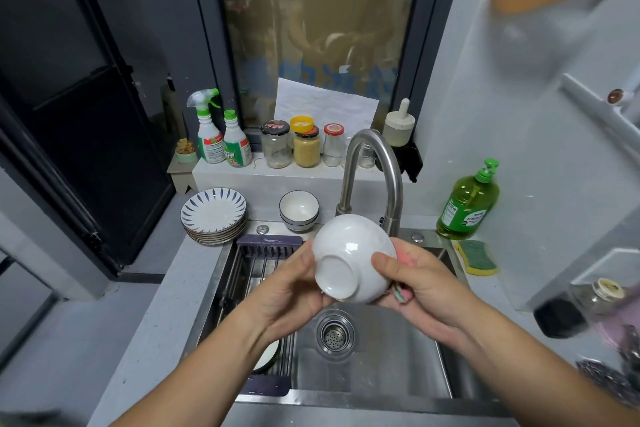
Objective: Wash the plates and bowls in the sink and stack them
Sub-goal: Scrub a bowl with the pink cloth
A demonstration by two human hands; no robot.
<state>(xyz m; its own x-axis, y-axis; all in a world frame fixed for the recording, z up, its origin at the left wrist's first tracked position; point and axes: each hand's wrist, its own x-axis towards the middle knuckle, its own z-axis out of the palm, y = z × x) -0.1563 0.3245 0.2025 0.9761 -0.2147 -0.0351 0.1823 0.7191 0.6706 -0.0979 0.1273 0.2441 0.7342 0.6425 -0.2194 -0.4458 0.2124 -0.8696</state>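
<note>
Item: white glazed ceramic bowl [349,256], base turned toward me, held above the stainless steel sink [381,367].
Left hand [294,288]: grip closed round the bowl's left side.
Right hand [419,284]: grip closed on the bowl, thumb on its wall, striped pink cloth [403,293] pinned behind it.
Risk, as I judge it: a soapy glaze could slip while I scrub, and the bowl would drop and chip on the steel.

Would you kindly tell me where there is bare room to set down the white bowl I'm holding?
The grey counter left of the sink, in front of the plate stack, is bare. A narrow gap lies between the plate stack and the bowl stack. Crowded: the window ledge of jars, and the right corner with soap bottle and sponge.
</note>
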